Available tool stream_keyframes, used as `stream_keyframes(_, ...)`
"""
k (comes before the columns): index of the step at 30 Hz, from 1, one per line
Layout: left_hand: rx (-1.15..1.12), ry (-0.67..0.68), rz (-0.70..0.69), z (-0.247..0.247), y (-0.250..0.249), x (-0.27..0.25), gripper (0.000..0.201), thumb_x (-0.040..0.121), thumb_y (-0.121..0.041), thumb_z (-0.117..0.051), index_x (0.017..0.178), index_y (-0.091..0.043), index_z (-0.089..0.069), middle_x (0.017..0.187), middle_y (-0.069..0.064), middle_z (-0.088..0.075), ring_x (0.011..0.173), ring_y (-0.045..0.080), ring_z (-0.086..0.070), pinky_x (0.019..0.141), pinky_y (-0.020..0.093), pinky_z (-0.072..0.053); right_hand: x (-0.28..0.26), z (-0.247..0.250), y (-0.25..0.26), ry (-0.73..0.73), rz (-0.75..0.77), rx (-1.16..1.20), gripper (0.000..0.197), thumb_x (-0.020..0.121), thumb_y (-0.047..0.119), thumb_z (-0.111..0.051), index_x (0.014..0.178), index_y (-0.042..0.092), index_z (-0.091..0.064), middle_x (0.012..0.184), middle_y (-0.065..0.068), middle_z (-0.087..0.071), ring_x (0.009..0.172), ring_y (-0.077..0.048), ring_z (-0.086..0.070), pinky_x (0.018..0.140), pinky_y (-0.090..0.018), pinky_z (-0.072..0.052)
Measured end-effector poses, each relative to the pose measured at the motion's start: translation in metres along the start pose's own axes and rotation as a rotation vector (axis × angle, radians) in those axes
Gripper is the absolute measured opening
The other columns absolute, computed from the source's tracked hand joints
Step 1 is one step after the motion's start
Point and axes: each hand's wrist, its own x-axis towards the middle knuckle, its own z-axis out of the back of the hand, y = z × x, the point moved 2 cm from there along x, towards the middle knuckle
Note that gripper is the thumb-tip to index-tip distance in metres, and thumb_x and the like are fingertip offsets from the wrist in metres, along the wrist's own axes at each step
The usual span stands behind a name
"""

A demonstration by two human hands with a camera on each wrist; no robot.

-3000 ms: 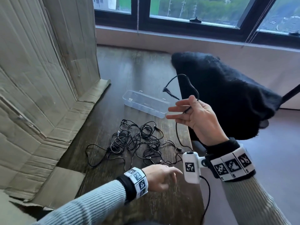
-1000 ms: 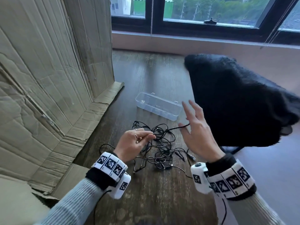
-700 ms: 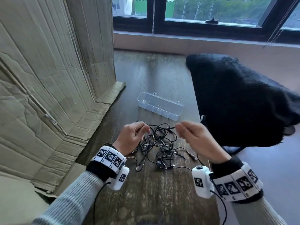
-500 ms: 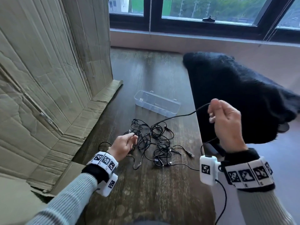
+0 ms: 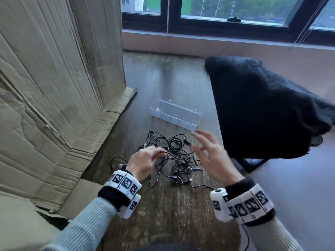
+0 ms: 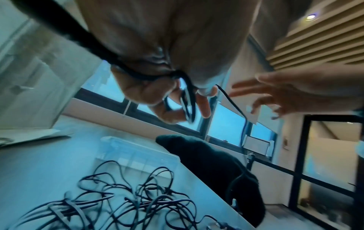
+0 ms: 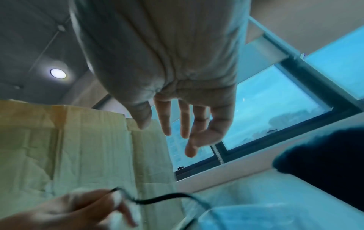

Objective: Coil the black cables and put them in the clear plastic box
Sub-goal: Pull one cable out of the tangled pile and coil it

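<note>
Pinching a thin black cable (image 6: 189,99) between curled fingers (image 6: 204,107), the left hand (image 5: 145,163) hovers over the tangled heap of black cables (image 5: 174,160) on the dark wooden counter (image 5: 163,205). The right hand (image 5: 212,158) hangs beside it, fingers spread, holding nothing. The clear rectangular plastic box (image 5: 175,115) lies just beyond the heap.

Creased cardboard (image 5: 50,98), wooden table (image 5: 163,205), perhaps a fur-draped chair (image 5: 262,109)
</note>
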Motion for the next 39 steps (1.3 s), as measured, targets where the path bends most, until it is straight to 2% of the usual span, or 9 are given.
stream_keyframes(3, -0.034, -0.008, -0.053, -0.005, -0.024, 0.0, 0.048, 0.084, -0.07, -0.029, 0.108, -0.039, -0.058, 0.093, -0.016, -0.061, 0.085, 0.007, -0.061, 0.073, 0.031, -0.051, 0.003, -0.037, 0.014, 0.209, 0.035, -0.175, 0.036, 0.099, 0.042, -0.039, 0.129, 0.027, -0.054, 0.131, 0.003, -0.057, 0.118, -0.02, -0.051, 0.098, -0.044, -0.043)
stream_keyframes(6, -0.187, -0.046, -0.007, 0.001, -0.027, 0.003, 0.029, 0.085, -0.049, -0.056, 0.102, -0.025, -0.055, 0.092, -0.008, -0.064, 0.083, 0.009, -0.061, 0.074, 0.026, -0.05, 0.003, -0.049, 0.008, 0.104, -0.039, -0.037, 0.024, 0.098, 0.03, -0.046, 0.094, 0.014, -0.063, 0.095, -0.006, -0.071, 0.092, -0.029, -0.063, 0.081, -0.043, -0.049)
stream_keyframes(11, -0.49, -0.008, -0.047, 0.021, -0.017, -0.004, 0.018, 0.075, -0.027, -0.075, 0.088, -0.014, -0.074, 0.08, -0.006, -0.072, 0.067, 0.006, -0.065, 0.065, 0.021, -0.052, 0.004, -0.028, -0.005, 0.007, -0.19, 0.384, 0.022, 0.097, 0.022, -0.052, 0.087, 0.019, -0.071, 0.067, 0.021, -0.066, 0.069, 0.002, -0.06, 0.065, -0.022, -0.046)
stream_keyframes(15, -0.573, -0.098, -0.066, 0.026, -0.018, -0.006, 0.02, 0.079, -0.019, -0.069, 0.098, -0.014, -0.073, 0.081, -0.003, -0.073, 0.068, 0.009, -0.067, 0.067, 0.022, -0.053, -0.003, -0.016, 0.005, 0.09, -0.141, 0.521, 0.023, 0.099, 0.028, -0.047, 0.112, 0.029, -0.065, 0.056, 0.029, -0.058, 0.058, 0.012, -0.052, 0.061, -0.008, -0.037)
stream_keyframes(18, -0.632, -0.11, -0.046, 0.025, -0.027, -0.005, 0.017, 0.081, -0.014, -0.067, 0.096, -0.009, -0.073, 0.086, 0.002, -0.072, 0.078, 0.018, -0.069, 0.074, 0.026, -0.055, -0.007, -0.023, 0.003, 0.03, -0.114, 0.44, 0.021, 0.095, 0.038, -0.054, 0.112, 0.044, -0.065, 0.073, 0.013, -0.073, 0.064, 0.008, -0.058, 0.069, -0.013, -0.047)
stream_keyframes(20, -0.721, -0.156, 0.018, 0.024, -0.031, -0.006, 0.013, 0.083, -0.005, -0.064, 0.094, -0.005, -0.072, 0.091, 0.004, -0.071, 0.083, 0.016, -0.069, 0.075, 0.025, -0.055, -0.007, -0.031, -0.005, -0.037, -0.123, 0.32, 0.018, 0.088, 0.031, -0.066, 0.104, 0.038, -0.072, 0.092, 0.011, -0.074, 0.083, -0.001, -0.065, 0.082, -0.03, -0.056)
stream_keyframes(23, -0.919, -0.135, 0.137, 0.023, -0.041, -0.007, 0.017, 0.091, -0.001, -0.052, 0.094, -0.009, -0.067, 0.097, 0.01, -0.072, 0.09, 0.028, -0.07, 0.073, 0.039, -0.058, -0.011, -0.046, 0.001, 0.069, -0.032, 0.198, 0.018, 0.089, 0.022, -0.065, 0.104, 0.022, -0.074, 0.083, 0.013, -0.06, 0.078, -0.013, -0.06, 0.076, -0.042, -0.053)
stream_keyframes(31, -1.125, -0.406, 0.23, 0.042, -0.056, -0.009, 0.014, 0.098, -0.016, -0.042, 0.09, -0.009, -0.051, 0.087, 0.009, -0.069, 0.082, 0.032, -0.07, 0.063, 0.033, -0.059, -0.01, -0.026, -0.01, 0.074, -0.163, 0.052, 0.018, 0.097, 0.027, -0.048, 0.088, 0.021, -0.063, 0.093, 0.004, -0.068, 0.089, -0.017, -0.06, 0.083, -0.034, -0.047)
stream_keyframes(39, -1.147, -0.644, 0.202, 0.067, -0.048, -0.005, 0.019, 0.1, -0.013, -0.038, 0.085, -0.015, -0.049, 0.078, 0.002, -0.068, 0.077, 0.029, -0.072, 0.064, 0.032, -0.059, -0.008, -0.012, -0.03, 0.35, -0.242, -0.137, 0.029, 0.092, 0.033, -0.048, 0.065, 0.037, -0.058, 0.083, 0.012, -0.067, 0.088, -0.016, -0.062, 0.086, -0.033, -0.048)
